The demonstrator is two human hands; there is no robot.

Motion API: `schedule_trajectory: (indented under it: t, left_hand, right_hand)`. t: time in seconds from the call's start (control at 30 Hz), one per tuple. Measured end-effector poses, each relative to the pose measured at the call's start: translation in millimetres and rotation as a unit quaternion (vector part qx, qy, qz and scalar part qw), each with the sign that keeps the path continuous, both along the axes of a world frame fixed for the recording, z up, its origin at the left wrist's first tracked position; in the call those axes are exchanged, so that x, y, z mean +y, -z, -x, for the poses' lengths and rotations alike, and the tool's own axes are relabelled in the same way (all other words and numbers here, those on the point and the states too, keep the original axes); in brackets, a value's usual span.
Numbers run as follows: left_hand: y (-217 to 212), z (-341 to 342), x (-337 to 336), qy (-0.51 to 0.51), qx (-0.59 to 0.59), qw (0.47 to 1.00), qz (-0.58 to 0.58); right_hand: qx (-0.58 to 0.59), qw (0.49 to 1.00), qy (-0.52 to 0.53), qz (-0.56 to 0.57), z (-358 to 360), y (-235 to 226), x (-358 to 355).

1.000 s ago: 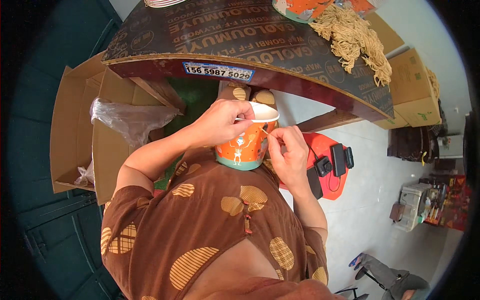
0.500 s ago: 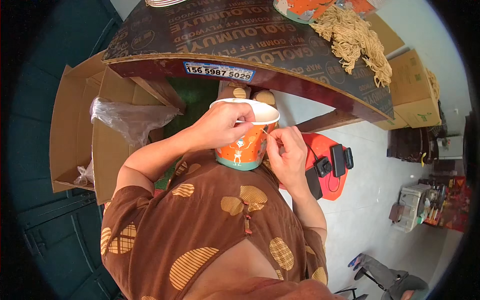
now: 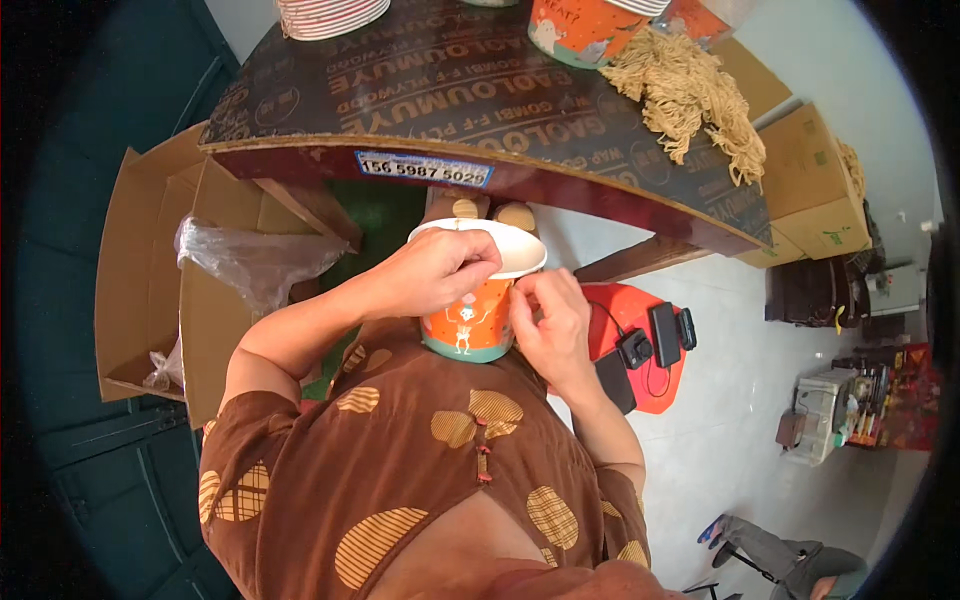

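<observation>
An orange paper bucket (image 3: pixel 486 318) with a white rim, a green base band and a printed skeleton rests on my lap, tilted a little. My left hand (image 3: pixel 445 268) reaches over its near rim, curled fingers at the mouth and thumb against the outer wall, gripping it. At the bucket's right wall, just under the rim, my right hand (image 3: pixel 550 312) is closed in a pinch. Its fingertips touch the wall; the thin tan cord seen there earlier is mostly hidden by them now.
Ahead is a dark plywood table (image 3: pixel 420 110) with a bundle of tan cords (image 3: pixel 690 95), more orange buckets (image 3: pixel 575 35) and stacked white-rimmed buckets (image 3: pixel 330 15). Left stands an open cardboard box (image 3: pixel 215 320); right, a red stool (image 3: pixel 655 395) holds small black devices. Farther right, another person's legs (image 3: pixel 765 545) show.
The view has tilted, so the table and bucket sit lower. My right fingertips have come closer against the bucket's wall, covering the cord. My left hand stays on the rim.
</observation>
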State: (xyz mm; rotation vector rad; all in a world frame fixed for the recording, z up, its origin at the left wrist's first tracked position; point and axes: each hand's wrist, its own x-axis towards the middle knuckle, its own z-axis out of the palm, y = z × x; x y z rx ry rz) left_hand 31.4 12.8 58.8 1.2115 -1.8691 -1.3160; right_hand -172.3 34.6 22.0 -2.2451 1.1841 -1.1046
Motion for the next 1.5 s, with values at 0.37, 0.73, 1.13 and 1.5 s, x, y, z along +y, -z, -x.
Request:
schedule_trajectory:
  t: [0.37,0.73,1.13,1.5]
  left_hand:
    - [13.7,-5.4,-19.2,0.078,0.001,0.996,-0.043]
    - [19.2,-7.5,-22.7,0.069,0.009,0.997,-0.023]
    - [19.9,-12.6,-27.5,0.111,0.033,0.991,-0.059]
    - [21.8,-7.8,-58.1,0.208,0.054,0.960,-0.182]
  right_hand:
    - [-0.004,1.000,0.002,-0.029,2.1,6.2,1.0]
    - [-0.015,0.999,0.018,-0.023,-0.1,6.8,-0.3]
    - [0.009,0.999,0.022,0.034,-4.0,6.6,-2.9]
    - [0.037,0.998,0.013,0.052,-7.7,4.2,-8.5]
